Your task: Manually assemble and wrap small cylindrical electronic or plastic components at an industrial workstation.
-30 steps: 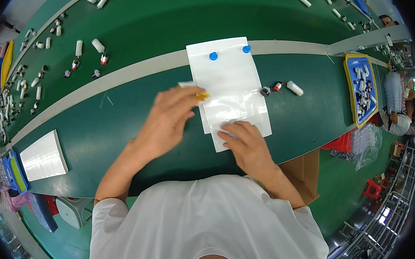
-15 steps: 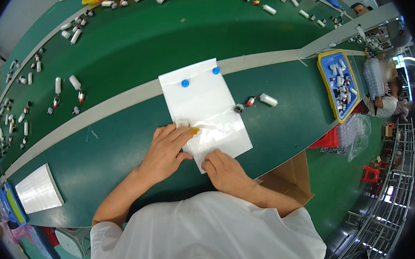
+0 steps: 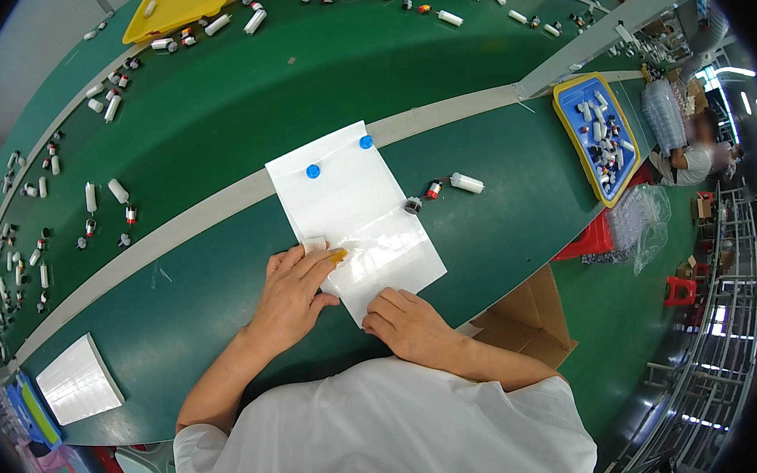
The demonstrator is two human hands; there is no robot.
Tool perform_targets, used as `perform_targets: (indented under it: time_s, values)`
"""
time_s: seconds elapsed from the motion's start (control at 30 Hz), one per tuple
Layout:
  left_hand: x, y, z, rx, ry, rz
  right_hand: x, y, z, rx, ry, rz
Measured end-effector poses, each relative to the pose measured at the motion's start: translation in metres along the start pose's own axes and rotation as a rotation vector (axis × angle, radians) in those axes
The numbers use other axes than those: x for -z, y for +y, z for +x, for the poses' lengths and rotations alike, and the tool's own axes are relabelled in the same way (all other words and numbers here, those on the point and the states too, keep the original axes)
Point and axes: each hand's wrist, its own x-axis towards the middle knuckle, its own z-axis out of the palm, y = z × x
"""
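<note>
A white sheet with a glossy, clear lower half (image 3: 389, 262) lies on the green bench in front of me. Two round blue pieces, one on the left (image 3: 313, 171) and one on the right (image 3: 366, 142), sit on its upper part. Across the sheet's left edge rests my left hand (image 3: 292, 288), fingers stretched out and a yellow cover on one fingertip. At the near edge my right hand (image 3: 405, 319) is closed, its curled fingertips at the sheet's border; what exactly they pinch is hidden. Beside the sheet's right edge lies a small part with a white cylinder (image 3: 467, 183) and a black-and-red end.
A yellow-rimmed blue tray (image 3: 631, 172) of similar parts stands at the right. Many more parts lie along the green surface beyond the pale strip. Another white sheet (image 3: 79, 380) lies at the left. A metal post (image 3: 599, 41) rises at the right; an open cardboard box (image 3: 527, 318) stands below the bench edge.
The whole view has shifted, so the far parts and the tray appear further left. Both hands keep nearly the same places on the sheet.
</note>
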Motion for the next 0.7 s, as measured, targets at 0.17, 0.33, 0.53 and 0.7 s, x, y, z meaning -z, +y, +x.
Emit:
perform_targets:
  time_s: [0.17, 0.33, 0.53, 0.7]
  values:
    - [-0.002, -0.002, 0.001, 0.021, -0.022, -0.021, 0.04, 0.005, -0.005, -0.27, 0.104, 0.975]
    - [-0.003, -0.001, 0.002, -0.005, 0.005, -0.012, 0.058, 0.054, -0.011, -0.591, 0.657, 1.027]
    - [-0.003, 0.002, 0.007, -0.008, -0.01, 0.011, 0.06, 0.139, 0.004, -0.456, 0.852, 0.455]
    - [-0.005, 0.001, 0.022, -0.044, 0.174, -0.065, 0.05, 0.134, 0.023, -0.549, 0.518, 0.434]
